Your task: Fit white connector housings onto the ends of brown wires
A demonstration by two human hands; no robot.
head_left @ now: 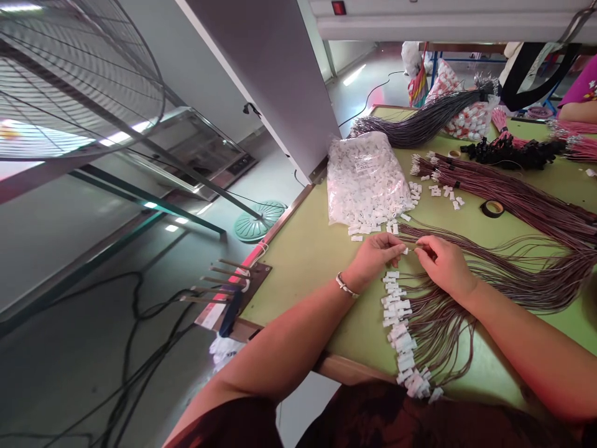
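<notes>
My left hand [379, 254] pinches a small white connector [405, 251] between thumb and fingers. Just right of it, my right hand [439, 260] is closed on the end of a thin wire, which points at the connector. Below my hands, a column of white connectors [400, 330] with brown wires attached lies on the green table [298, 261]. Loose brown wires [494, 261] spread to the right, partly behind my right hand and forearm. Beyond my left hand lies an open plastic bag of white connectors [366, 177], some spilled at its mouth.
Bundled brown wires [522, 193], a black tape roll [492, 208], black parts [513, 153] and a dark wire bundle [420, 124] lie farther back. A metal rack with prongs [242, 289] sits at the left table edge. A fan [84, 81] stands left. A person's arm [578, 112] shows at far right.
</notes>
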